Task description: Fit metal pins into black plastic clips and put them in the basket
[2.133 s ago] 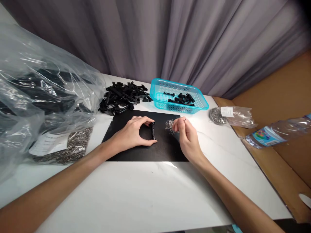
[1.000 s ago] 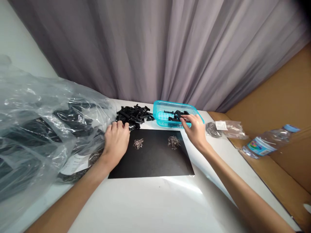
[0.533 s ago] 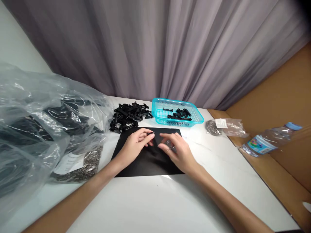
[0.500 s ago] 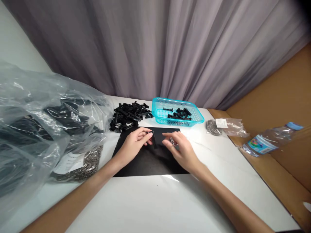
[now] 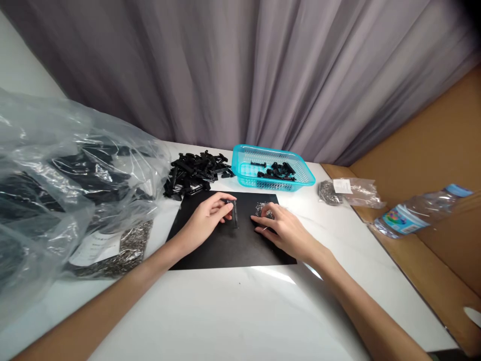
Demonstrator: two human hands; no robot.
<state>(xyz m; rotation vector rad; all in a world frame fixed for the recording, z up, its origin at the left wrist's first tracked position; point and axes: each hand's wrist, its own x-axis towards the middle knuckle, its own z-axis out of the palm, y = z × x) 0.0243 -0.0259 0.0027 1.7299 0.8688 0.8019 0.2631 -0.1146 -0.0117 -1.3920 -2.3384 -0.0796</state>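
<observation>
My left hand (image 5: 206,218) pinches the upper end of a slim black plastic part (image 5: 235,214), which points down over the black mat (image 5: 214,253). To the right, my right hand (image 5: 282,226) is low over the mat beside a small heap of shiny metal pieces (image 5: 261,208). Its thumb and fingers are bent but apart, and one finger overlaps the heap. A thin bright spot shows between these fingers; I cannot make out whether it is a ring or a loose metal piece.
Behind the mat lie a pile of black parts (image 5: 197,170) and a blue basket (image 5: 272,185) holding several more. Large clear plastic bags (image 5: 75,165) and a bag of metal pieces (image 5: 131,245) crowd the left. A smaller bag (image 5: 345,191) and a bottle (image 5: 417,213) lie right.
My right hand has lowered towards the mat, and more of the metal heap shows behind its fingers. The left hand still holds the black part, now turned more upright. The view has shifted slightly.
</observation>
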